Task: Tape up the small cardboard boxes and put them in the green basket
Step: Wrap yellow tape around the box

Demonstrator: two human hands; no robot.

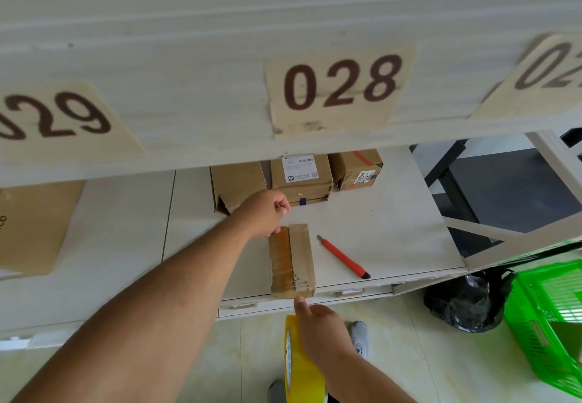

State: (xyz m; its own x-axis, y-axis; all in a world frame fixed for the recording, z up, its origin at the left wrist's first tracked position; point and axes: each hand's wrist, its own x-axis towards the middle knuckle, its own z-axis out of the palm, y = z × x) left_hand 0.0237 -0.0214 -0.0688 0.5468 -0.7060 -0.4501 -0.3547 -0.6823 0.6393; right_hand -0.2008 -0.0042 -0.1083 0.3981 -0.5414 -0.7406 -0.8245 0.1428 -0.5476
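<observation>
A small long cardboard box (300, 257) lies on the white shelf (378, 229), its near end at the shelf's front edge. A strip of clear tape runs along its left half. My left hand (267, 213) is at the box's far end, fingers curled and pinching the tape's end there. My right hand (318, 324) is below the shelf edge at the box's near end and holds a yellow tape roll (296, 368). The green basket (548, 317) stands on the floor at the right.
A red utility knife (345, 257) lies on the shelf right of the box. Three more cardboard boxes (302, 177) stand at the shelf's back, a larger one (31, 226) at the left. A black plastic bag (466, 301) sits beside the basket.
</observation>
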